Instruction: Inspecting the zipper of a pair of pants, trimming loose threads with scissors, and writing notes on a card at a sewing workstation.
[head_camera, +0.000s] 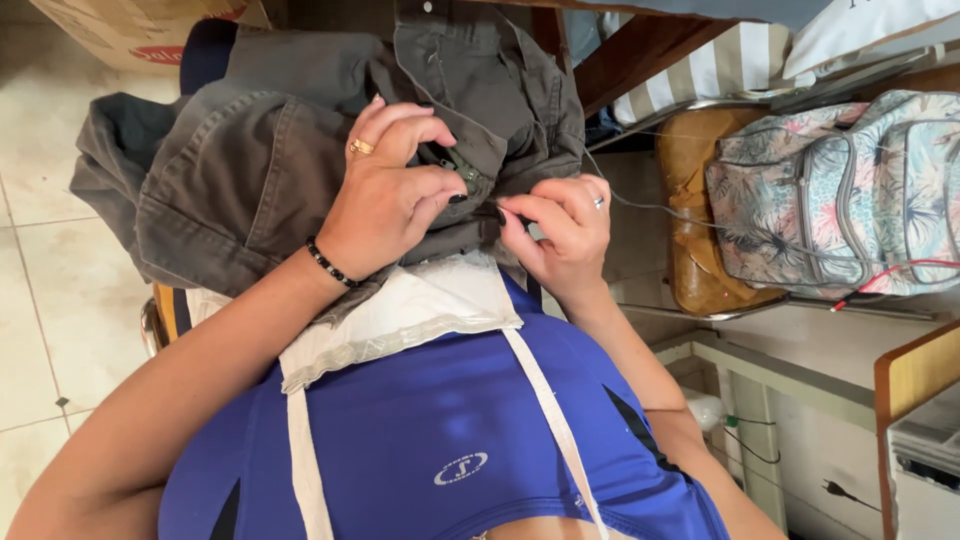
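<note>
left hand (385, 200) fingers pinch grey trousers (260, 170) at zipper | right hand (560, 235) fingers pinch fabric edge

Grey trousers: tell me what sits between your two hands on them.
In the head view, the zipper fly of the grey trousers lies between the left hand and the right hand, both pinching the fabric beside it.

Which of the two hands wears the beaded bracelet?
The left hand, resting on the grey trousers: black bracelet at its wrist, gold ring. The right hand shows only a silver ring.
</note>
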